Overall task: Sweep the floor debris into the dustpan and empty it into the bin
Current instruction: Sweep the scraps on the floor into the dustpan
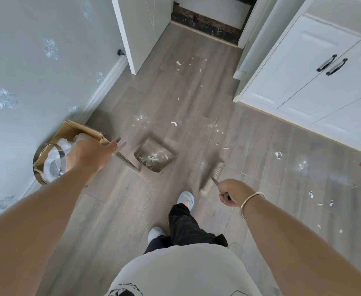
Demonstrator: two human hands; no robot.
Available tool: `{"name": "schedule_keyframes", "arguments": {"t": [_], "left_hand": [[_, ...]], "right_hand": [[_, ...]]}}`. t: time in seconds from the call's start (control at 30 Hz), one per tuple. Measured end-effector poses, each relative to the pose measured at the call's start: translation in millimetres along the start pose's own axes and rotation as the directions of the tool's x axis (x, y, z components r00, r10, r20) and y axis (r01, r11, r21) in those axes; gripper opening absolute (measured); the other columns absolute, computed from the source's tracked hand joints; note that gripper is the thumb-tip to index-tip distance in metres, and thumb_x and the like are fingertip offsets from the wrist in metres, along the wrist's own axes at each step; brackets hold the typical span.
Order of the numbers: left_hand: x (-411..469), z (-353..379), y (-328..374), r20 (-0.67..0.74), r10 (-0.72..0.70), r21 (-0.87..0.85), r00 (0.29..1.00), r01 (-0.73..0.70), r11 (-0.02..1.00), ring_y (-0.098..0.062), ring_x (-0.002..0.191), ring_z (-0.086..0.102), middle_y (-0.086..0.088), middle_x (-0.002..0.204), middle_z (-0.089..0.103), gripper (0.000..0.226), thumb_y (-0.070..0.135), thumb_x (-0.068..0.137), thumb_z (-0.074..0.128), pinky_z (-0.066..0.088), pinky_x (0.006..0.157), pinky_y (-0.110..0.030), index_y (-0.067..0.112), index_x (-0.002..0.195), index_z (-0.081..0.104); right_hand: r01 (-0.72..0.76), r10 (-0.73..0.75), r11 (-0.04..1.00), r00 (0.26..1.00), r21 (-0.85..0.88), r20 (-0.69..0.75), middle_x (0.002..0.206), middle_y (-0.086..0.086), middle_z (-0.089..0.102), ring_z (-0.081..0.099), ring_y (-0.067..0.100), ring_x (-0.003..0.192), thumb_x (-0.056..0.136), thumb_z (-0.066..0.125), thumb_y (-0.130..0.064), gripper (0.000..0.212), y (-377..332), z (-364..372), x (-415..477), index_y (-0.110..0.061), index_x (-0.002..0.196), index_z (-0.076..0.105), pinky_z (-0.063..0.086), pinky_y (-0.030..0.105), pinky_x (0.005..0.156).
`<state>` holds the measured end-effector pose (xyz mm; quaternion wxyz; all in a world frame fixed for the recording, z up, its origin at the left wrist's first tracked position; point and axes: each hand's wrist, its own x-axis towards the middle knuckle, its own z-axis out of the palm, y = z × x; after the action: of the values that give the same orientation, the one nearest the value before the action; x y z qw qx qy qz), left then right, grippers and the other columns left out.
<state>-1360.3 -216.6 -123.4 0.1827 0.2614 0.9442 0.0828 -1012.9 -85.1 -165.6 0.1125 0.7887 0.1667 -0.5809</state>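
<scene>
My left hand [90,154] grips the long handle of a grey-brown dustpan [154,157], whose tray sits on the wooden floor and holds a small heap of white scraps. My right hand [232,192], with a silver bangle on the wrist, is closed around the handle of a broom [212,177]; its blurred bristle head is just right of the dustpan. White paper scraps [174,123] lie scattered ahead, toward the doorway and off to the right. The round bin [47,163] with a white liner stands by the left wall, partly hidden behind my left hand.
A cardboard box [77,130] leans against the bin beside the wall. An open white door [141,33] stands ahead on the left, and white cabinets [316,69] fill the right. My slippered feet [185,199] are just below the broom.
</scene>
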Motion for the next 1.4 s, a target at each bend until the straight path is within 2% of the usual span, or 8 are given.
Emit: {"name": "schedule_keyframes", "arguments": {"t": [0.37, 0.5, 0.6, 0.67, 0.8, 0.93, 1.1, 1.4], "left_hand": [[56, -12, 78, 0.003, 0.019, 0.011, 1.000, -0.019, 1.000, -0.023, 0.043, 0.055, 0.001, 0.037, 0.050, 0.059, 0.062, 0.077, 0.057, 0.039, 0.047, -0.024, 0.015, 0.042, 0.051], [76, -16, 104, 0.005, 0.025, 0.024, 1.000, -0.025, 0.999, -0.024, 0.044, 0.058, 0.002, 0.035, 0.051, 0.059, 0.060, 0.075, 0.054, 0.041, 0.047, -0.023, 0.014, 0.039, 0.051], [98, -20, 121, 0.005, 0.044, 0.032, 0.999, -0.044, 0.999, -0.024, 0.044, 0.058, 0.000, 0.036, 0.054, 0.056, 0.059, 0.074, 0.055, 0.037, 0.046, -0.022, 0.013, 0.042, 0.055], [112, -20, 128, 0.003, 0.065, 0.036, 0.998, -0.065, 0.997, -0.024, 0.046, 0.057, -0.002, 0.040, 0.057, 0.054, 0.060, 0.073, 0.056, 0.036, 0.045, -0.023, 0.012, 0.047, 0.059], [148, -18, 148, 0.015, 0.131, 0.060, 0.991, -0.132, 0.989, -0.025, 0.049, 0.058, -0.005, 0.049, 0.060, 0.057, 0.066, 0.070, 0.051, 0.038, 0.047, -0.024, 0.012, 0.052, 0.060], [191, -23, 166, 0.036, 0.175, 0.048, 0.984, -0.177, 0.983, -0.026, 0.050, 0.057, -0.005, 0.048, 0.057, 0.057, 0.065, 0.072, 0.054, 0.038, 0.047, -0.025, 0.013, 0.050, 0.058], [237, -33, 180, 0.046, 0.194, 0.046, 0.980, -0.197, 0.979, -0.023, 0.048, 0.056, -0.004, 0.048, 0.057, 0.056, 0.062, 0.074, 0.055, 0.033, 0.047, -0.024, 0.011, 0.049, 0.059], [282, -53, 174, 0.031, 0.157, 0.018, 0.987, -0.157, 0.987, -0.023, 0.044, 0.054, -0.002, 0.043, 0.052, 0.057, 0.058, 0.078, 0.057, 0.031, 0.047, -0.024, 0.012, 0.045, 0.053]], "right_hand": [[0.143, -0.150, 0.984, 0.987, -0.107, -0.057, 0.062, 0.005, 0.042, 0.033, 0.011, 0.017, 0.096, 0.046, -0.012, 0.011, -134, -32, -6, -0.008, 0.089, 0.053, 0.025, 0.006, 0.027], [0.134, -0.153, 0.984, 0.973, -0.117, -0.175, 0.069, 0.007, 0.043, 0.044, 0.018, 0.048, 0.095, 0.053, -0.013, 0.022, -164, -64, 4, -0.006, 0.076, 0.047, 0.033, 0.011, 0.025], [0.145, -0.180, 0.978, 0.949, -0.148, -0.258, 0.084, 0.009, 0.051, 0.049, 0.021, 0.062, 0.093, 0.055, -0.009, 0.009, -179, -78, 20, -0.008, 0.086, 0.050, 0.039, 0.017, 0.026], [0.143, -0.206, 0.966, 0.928, -0.214, -0.312, 0.078, 0.011, 0.053, 0.053, 0.023, 0.058, 0.092, 0.054, -0.007, 0.002, -181, -84, 31, -0.007, 0.091, 0.053, 0.041, 0.016, 0.032], [0.157, -0.296, 0.924, 0.870, -0.348, -0.395, 0.065, 0.013, 0.054, 0.054, 0.024, 0.046, 0.084, 0.061, -0.001, 0.016, -183, -82, 50, -0.005, 0.069, 0.055, 0.050, 0.025, 0.046], [0.028, -0.137, 0.952, 0.930, -0.305, -0.341, 0.065, 0.011, 0.056, 0.058, 0.024, 0.053, 0.084, 0.060, -0.001, 0.015, -195, -52, 59, -0.004, 0.070, 0.055, 0.045, 0.018, 0.036], [0.072, -0.139, 0.968, 0.952, -0.241, -0.273, 0.074, 0.012, 0.049, 0.058, 0.028, 0.069, 0.087, 0.057, -0.001, 0.023, -232, -5, 58, -0.004, 0.066, 0.047, 0.041, 0.025, 0.038], [0.141, -0.317, 0.806, 0.923, -0.574, -0.217, 0.064, 0.009, 0.050, 0.045, 0.017, 0.038, 0.089, 0.054, -0.013, 0.015, -305, 47, 29, -0.005, 0.077, 0.051, 0.033, 0.015, 0.033]]}}
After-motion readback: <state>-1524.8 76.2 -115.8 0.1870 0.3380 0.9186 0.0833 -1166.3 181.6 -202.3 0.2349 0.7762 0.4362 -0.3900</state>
